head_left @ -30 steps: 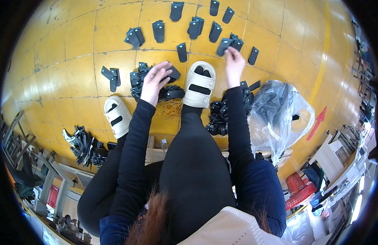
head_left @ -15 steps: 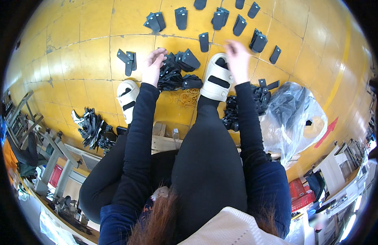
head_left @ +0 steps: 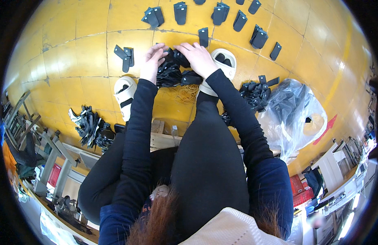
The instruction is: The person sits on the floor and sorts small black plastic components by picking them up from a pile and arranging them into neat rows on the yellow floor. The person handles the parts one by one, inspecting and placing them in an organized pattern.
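Leftward swept the person's bare right hand [head_left: 197, 61], which half a second earlier had been beyond the cream, open-toed right sandal [head_left: 230, 69] and now reached over a dense heap of black, flat, elongated pieces [head_left: 170, 75] on the floor. Its fingers were extended and bent down onto the heap at about 2 o'clock; whether they gripped a piece could not be told. At 10 o'clock, the bare left hand [head_left: 151, 63] hovered half-curled against the heap's edge, its hold likewise unclear. Thin orange-yellow strings [head_left: 187, 94] lay tangled at 5 o'clock, the cream left sandal [head_left: 124, 96] at 8. Small black stacks with white labels [head_left: 220, 14] fanned from 11 toward 3 on the glossy yellow tiled floor [head_left: 91, 57]. Toward 4 o'clock sat a second black heap [head_left: 254, 96] and, beyond it, a clear plastic bag [head_left: 293, 126] holding dark contents.
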Demonstrator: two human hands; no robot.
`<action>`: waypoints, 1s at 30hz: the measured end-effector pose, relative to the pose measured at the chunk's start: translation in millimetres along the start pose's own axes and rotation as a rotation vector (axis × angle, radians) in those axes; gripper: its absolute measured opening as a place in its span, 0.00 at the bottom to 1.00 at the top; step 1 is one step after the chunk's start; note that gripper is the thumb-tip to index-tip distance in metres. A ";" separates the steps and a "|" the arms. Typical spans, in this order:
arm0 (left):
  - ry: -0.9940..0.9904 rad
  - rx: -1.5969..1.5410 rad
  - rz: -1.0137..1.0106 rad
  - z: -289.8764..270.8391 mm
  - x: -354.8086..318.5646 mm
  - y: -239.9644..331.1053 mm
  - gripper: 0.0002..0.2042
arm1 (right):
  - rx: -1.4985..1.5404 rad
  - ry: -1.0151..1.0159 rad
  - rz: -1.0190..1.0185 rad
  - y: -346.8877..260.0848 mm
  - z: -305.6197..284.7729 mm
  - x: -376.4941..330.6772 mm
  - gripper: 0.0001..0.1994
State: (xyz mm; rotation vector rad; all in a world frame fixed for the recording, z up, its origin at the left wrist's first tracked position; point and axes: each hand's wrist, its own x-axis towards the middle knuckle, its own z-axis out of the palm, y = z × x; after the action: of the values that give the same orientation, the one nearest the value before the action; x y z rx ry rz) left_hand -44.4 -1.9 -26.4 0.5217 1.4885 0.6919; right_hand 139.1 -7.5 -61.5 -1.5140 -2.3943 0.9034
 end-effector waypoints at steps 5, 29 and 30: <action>0.001 -0.005 0.005 2.4 -3.6 3.2 0.12 | -0.052 0.018 0.046 3.3 7.1 -2.4 0.27; -0.219 0.021 0.091 23.0 -16.8 24.6 0.20 | 0.896 -0.255 0.216 7.0 -82.8 -0.4 0.16; -0.318 -0.015 0.057 22.4 -17.7 22.4 0.25 | 0.942 -0.271 0.194 -0.7 -94.3 1.7 0.15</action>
State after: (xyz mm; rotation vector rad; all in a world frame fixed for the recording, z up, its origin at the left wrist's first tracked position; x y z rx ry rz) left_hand -23.5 3.9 2.8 0.6331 1.1743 0.6311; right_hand 179.5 31.5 14.2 -1.2572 -1.5092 1.9944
